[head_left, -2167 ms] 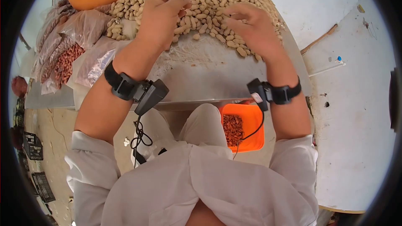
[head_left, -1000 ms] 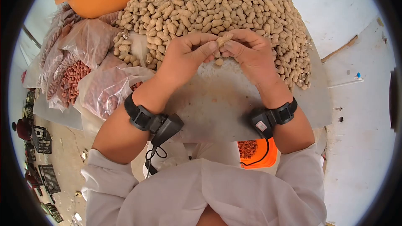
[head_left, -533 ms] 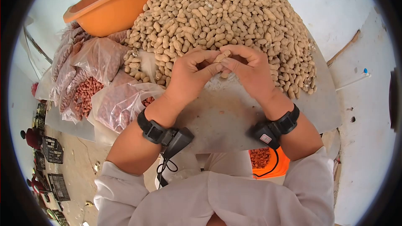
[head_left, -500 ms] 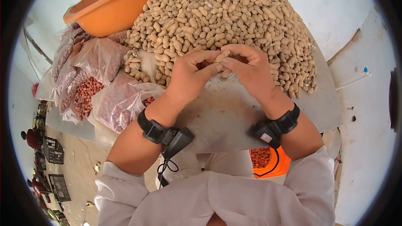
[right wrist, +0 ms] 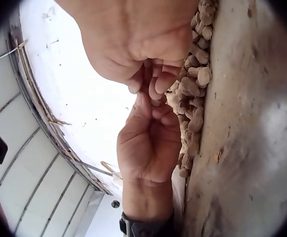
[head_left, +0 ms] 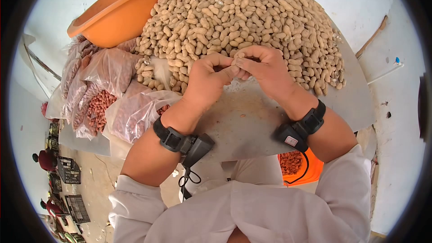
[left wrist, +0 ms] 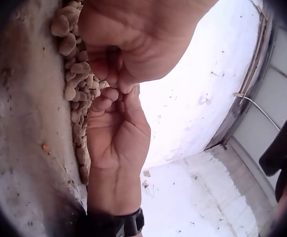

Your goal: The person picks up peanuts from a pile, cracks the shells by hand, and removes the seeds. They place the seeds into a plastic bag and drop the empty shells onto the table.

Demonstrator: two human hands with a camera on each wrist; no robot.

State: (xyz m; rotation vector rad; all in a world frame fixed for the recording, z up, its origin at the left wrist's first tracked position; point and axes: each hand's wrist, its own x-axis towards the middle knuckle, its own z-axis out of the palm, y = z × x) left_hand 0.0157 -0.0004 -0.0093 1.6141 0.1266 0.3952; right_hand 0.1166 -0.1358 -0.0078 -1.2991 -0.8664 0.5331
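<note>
In the head view my left hand (head_left: 206, 80) and right hand (head_left: 265, 71) meet fingertip to fingertip in front of a large heap of unshelled peanuts (head_left: 243, 15). Between the thumbs and index fingers they pinch a peanut (head_left: 240, 55); only a bit of its pale shell shows, and the rest is hidden by the fingers. Both wrist views show the fingertips pressed together from the palm side, with the held peanut mostly covered. The hands are over the near edge of the heap, above the grey metal tabletop (head_left: 238, 123).
An orange basin (head_left: 119, 20) leans at the heap's back left. Clear plastic bags (head_left: 108, 69) of reddish kernels lie left, one spilling kernels (head_left: 100, 110). Below the table's front edge stands an orange bin (head_left: 312, 171) with red-brown contents. Black crates (head_left: 69, 171) are on the floor far left.
The hands came from the heap, apart, to meet over its near edge with a peanut. Since half a second ago the fingers have closed further over it. The head view has shifted.
</note>
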